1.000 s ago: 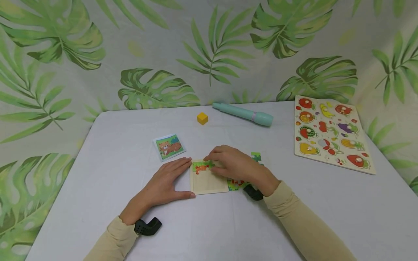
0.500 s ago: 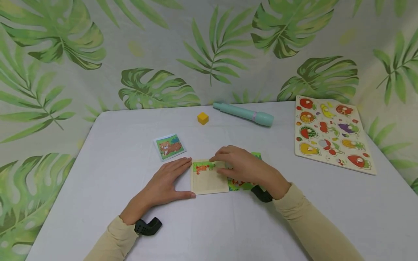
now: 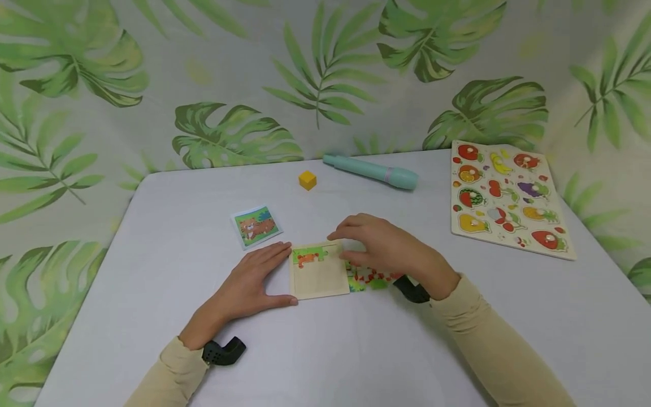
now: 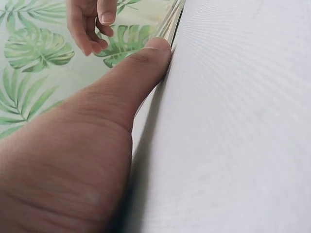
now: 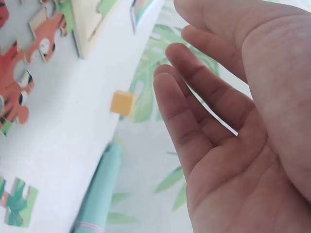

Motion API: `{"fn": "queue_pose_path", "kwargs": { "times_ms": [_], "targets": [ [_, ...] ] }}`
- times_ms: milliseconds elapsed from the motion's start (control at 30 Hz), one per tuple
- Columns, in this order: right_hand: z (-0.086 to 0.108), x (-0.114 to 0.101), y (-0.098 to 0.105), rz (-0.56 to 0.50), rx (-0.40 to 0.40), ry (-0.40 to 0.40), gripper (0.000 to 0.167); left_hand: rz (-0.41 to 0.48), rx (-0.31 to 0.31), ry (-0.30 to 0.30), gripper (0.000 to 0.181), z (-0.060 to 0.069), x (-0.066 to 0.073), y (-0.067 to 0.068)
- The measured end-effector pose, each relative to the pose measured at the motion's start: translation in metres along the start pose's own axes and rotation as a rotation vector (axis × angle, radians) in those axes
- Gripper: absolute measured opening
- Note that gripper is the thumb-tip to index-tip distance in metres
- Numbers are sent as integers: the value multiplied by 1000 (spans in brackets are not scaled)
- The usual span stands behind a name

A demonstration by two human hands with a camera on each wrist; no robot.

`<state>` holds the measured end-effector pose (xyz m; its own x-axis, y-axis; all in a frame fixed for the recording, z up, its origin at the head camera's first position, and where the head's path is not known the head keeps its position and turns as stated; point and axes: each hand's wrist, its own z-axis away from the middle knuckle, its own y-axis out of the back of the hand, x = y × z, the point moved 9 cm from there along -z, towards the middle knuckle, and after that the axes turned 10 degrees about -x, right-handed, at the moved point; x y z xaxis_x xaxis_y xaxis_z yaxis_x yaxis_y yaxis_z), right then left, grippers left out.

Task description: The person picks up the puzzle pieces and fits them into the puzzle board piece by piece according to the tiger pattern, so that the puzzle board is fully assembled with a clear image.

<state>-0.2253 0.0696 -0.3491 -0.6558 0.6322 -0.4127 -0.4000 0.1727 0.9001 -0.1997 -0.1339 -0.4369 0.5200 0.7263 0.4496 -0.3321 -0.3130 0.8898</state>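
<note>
A square wooden puzzle tray (image 3: 320,280) lies on the table, with a few joined pieces (image 3: 308,257) showing green and an orange animal along its top edge. My left hand (image 3: 244,285) rests at the tray's left side, fingertips at the upper corner and thumb at the lower one. Above the tray's upper right corner hovers my right hand (image 3: 383,243), fingers loosely bent and holding nothing, as the right wrist view confirms. Loose puzzle pieces (image 3: 376,277) lie right of the tray, partly hidden under that hand; in the right wrist view, orange striped pieces (image 5: 46,41) show.
A tiger picture card (image 3: 256,227) lies beyond my left hand. Farther back are a yellow cube (image 3: 307,180) and a teal cylindrical object (image 3: 371,170). The fruit puzzle board (image 3: 508,198) lies at the right, and a leaf-patterned cloth hangs behind the table.
My right hand has moved a little right, uncovering more of the tray and its green pieces. The left hand keeps its place at the tray. The whole head view has shifted slightly.
</note>
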Motion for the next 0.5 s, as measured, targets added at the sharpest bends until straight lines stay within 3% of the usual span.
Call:
{"fn": "queue_pose_path", "kwargs": {
  "times_ms": [500],
  "targets": [
    [15, 14, 24, -56, 65, 71, 39, 4, 15, -2, 105, 1, 3, 4]
  ]
}}
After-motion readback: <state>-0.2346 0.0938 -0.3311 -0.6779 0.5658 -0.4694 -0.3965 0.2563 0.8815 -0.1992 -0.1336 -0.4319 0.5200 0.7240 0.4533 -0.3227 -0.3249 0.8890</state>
